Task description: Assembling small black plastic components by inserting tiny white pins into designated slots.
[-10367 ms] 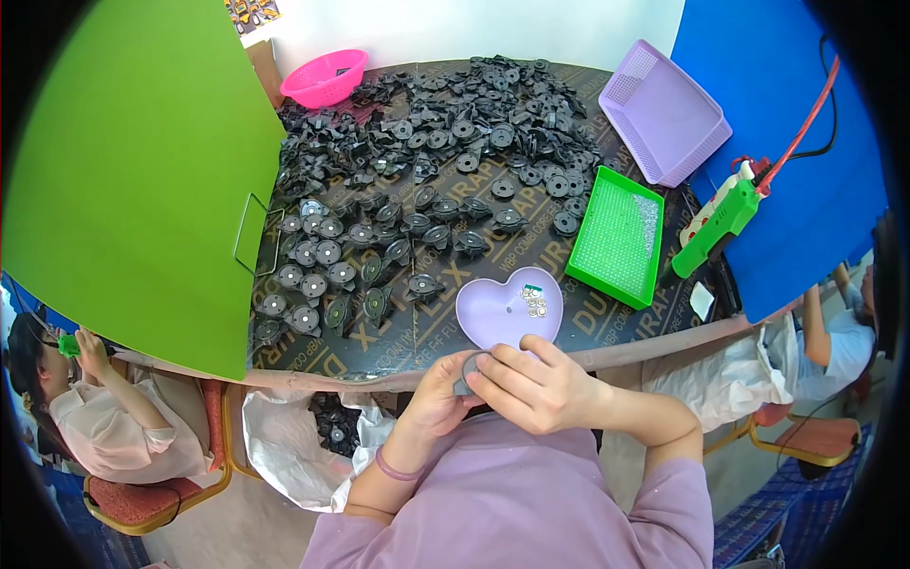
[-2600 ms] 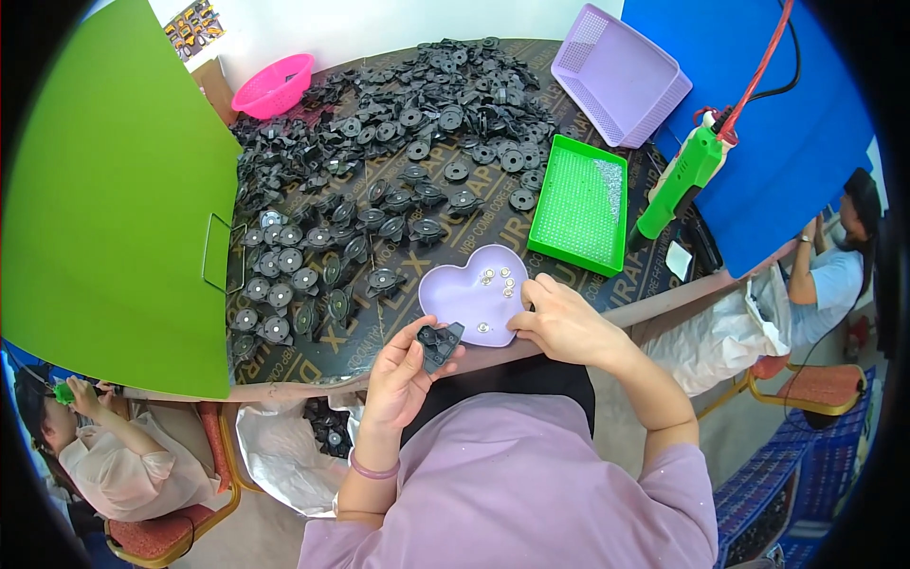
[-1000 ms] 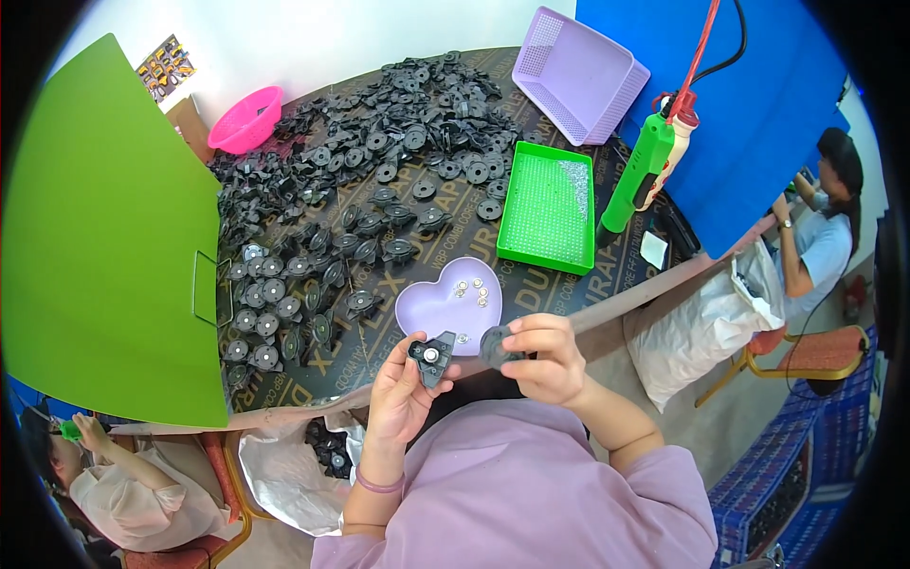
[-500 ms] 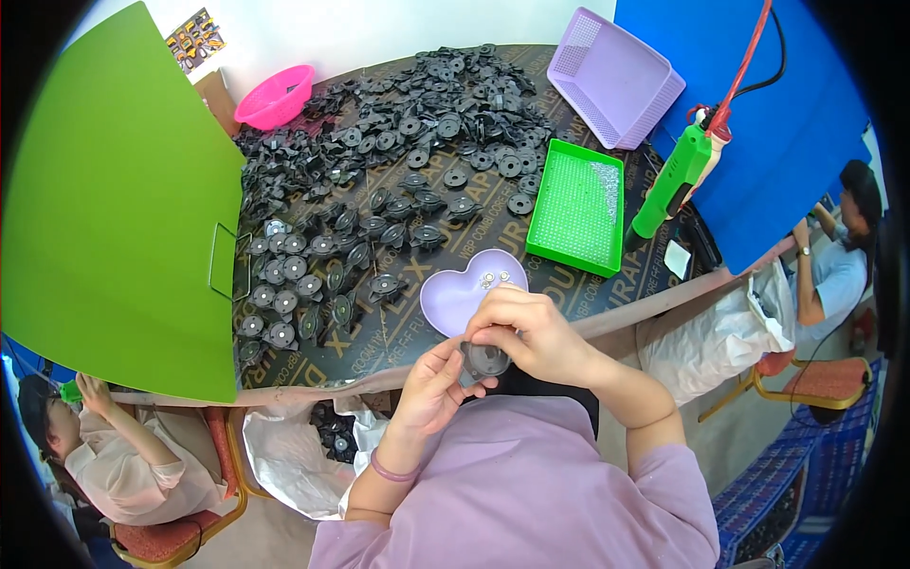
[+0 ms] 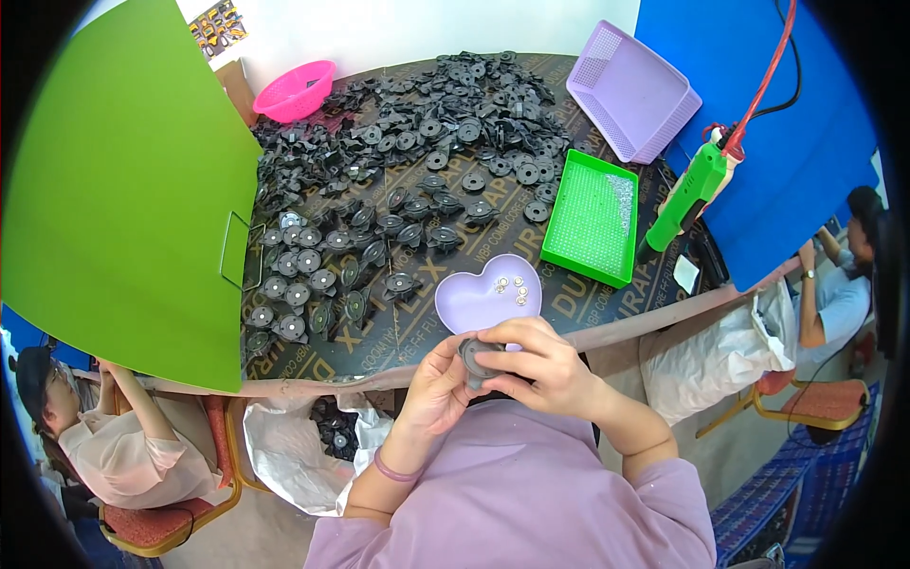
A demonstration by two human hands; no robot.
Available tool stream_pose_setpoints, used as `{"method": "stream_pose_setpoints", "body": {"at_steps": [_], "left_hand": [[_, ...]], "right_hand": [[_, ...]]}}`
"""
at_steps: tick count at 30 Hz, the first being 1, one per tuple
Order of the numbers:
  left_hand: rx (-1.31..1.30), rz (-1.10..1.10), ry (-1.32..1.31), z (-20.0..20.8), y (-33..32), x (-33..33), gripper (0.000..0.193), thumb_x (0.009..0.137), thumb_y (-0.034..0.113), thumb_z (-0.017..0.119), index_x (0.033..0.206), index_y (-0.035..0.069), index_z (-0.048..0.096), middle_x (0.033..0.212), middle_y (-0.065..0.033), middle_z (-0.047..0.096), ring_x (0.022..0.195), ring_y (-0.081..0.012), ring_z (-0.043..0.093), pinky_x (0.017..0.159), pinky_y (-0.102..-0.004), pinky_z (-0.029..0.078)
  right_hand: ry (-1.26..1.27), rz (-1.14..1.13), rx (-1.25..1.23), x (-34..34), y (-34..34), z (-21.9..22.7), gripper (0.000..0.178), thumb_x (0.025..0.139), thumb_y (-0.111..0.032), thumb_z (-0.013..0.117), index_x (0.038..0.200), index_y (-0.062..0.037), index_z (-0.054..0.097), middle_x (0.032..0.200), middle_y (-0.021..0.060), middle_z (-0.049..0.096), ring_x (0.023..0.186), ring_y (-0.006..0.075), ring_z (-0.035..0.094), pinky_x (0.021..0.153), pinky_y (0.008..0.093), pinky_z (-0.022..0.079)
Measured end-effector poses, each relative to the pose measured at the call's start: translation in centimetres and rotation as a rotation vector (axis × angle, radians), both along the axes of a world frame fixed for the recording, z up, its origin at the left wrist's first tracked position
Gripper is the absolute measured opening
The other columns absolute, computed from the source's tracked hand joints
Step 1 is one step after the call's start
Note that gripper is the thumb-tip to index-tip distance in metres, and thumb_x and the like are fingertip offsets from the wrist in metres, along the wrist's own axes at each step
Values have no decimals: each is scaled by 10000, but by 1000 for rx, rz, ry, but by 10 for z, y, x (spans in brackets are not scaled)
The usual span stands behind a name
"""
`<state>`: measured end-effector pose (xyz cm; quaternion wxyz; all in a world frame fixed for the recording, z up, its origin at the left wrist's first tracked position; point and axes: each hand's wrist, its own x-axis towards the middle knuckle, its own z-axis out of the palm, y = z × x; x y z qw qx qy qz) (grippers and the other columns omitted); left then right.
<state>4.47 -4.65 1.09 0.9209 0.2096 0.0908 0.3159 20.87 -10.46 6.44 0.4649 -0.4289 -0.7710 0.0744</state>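
A dark round plastic part [image 5: 474, 364] is held up between my hands, just in front of the table edge. My left hand [image 5: 438, 391] grips it from the left, thumb and fingers closed at its side. From the right, my right hand [image 5: 548, 368] has its fingers laid over the part's face and the thumb below. Right beyond my hands sits a lilac heart-shaped bowl [image 5: 463, 302] with several small metal rings [image 5: 521, 292] in it. Similar black round parts [image 5: 402, 284] stand on the table to the left, some with a light centre.
A big pile of black parts [image 5: 417, 128] covers the table's back. Around it are a pink basket [image 5: 296, 93], a lilac basket [image 5: 630, 90] and a green tray [image 5: 588, 228] of small metal pieces. A green electric screwdriver [image 5: 690, 194] hangs at right. Green [image 5: 123, 190] and blue [image 5: 758, 171] panels flank me; co-workers sit beyond.
The dark part has turned so its face shows more. My right fingers have shifted from a pinch at its upper edge to lying across it. The whole view has shifted slightly.
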Motion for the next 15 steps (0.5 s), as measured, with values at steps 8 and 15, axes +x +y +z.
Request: {"method": "stream_pose_setpoints", "body": {"at_steps": [8,15], "left_hand": [[84,5,-28,-4,0,-1,259,851,124,551,1099,53,522,1017,-89,585,919,-191,598,751,-328,551],[79,-7,-7,-6,2,0,238,857,93,544,1091,52,527,1032,-104,585,884,-203,616,730,-330,561]], "right_hand": [[-22,3,64,1,-2,-3,320,663,-132,723,954,-34,635,1035,155,564,931,296,566,762,355,477],[-96,53,33,7,0,2,342,678,-131,704,989,-20,614,1036,174,558,923,304,571,763,366,478]]}}
